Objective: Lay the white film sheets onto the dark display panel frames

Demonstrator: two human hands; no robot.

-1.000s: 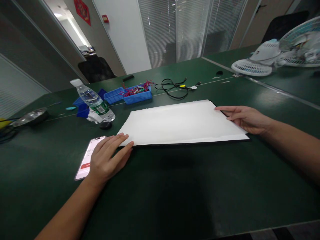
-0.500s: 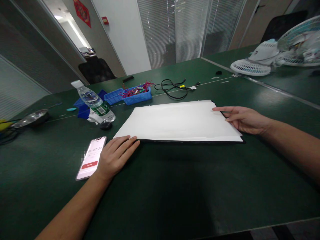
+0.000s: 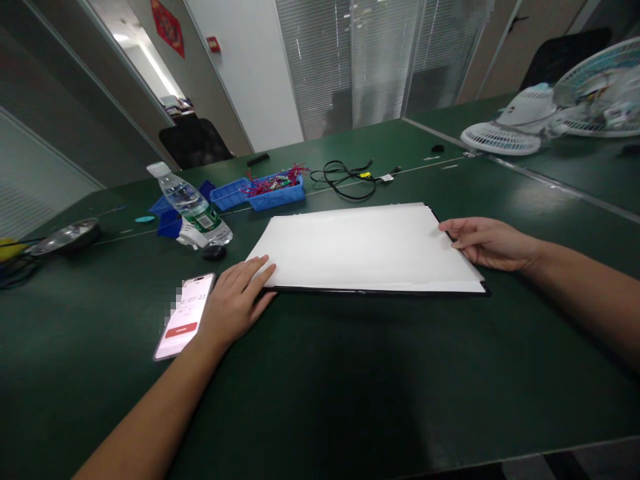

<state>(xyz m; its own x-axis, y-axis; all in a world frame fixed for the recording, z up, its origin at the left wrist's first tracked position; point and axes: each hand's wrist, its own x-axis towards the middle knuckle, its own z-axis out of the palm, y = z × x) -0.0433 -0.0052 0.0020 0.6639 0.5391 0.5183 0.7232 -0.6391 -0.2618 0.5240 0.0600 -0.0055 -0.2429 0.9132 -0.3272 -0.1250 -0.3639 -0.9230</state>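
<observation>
A flat white rectangular panel [image 3: 350,247] with a thin black edge lies in front of me, its white top looking like a loose sheet or layers. My left hand [image 3: 237,293] is at its near left corner, fingers over the top and thumb at the front edge. At the right edge, my right hand [image 3: 485,243] grips the side between thumb and fingers. What the panel has underneath is hidden. A phone [image 3: 187,313] with a lit timer screen lies beside my left wrist.
Behind the panel are a blue box [image 3: 277,197] of red-wired parts and a coiled black cable [image 3: 350,180]. A tilted water bottle [image 3: 193,207] and a black computer mouse [image 3: 214,253] sit to the left. Dismantled fan parts [image 3: 505,133] lie at the far right.
The panel's near edge has come slightly closer to me. My left thumb has spread down to the front edge, and my right index finger has drawn back to the side edge.
</observation>
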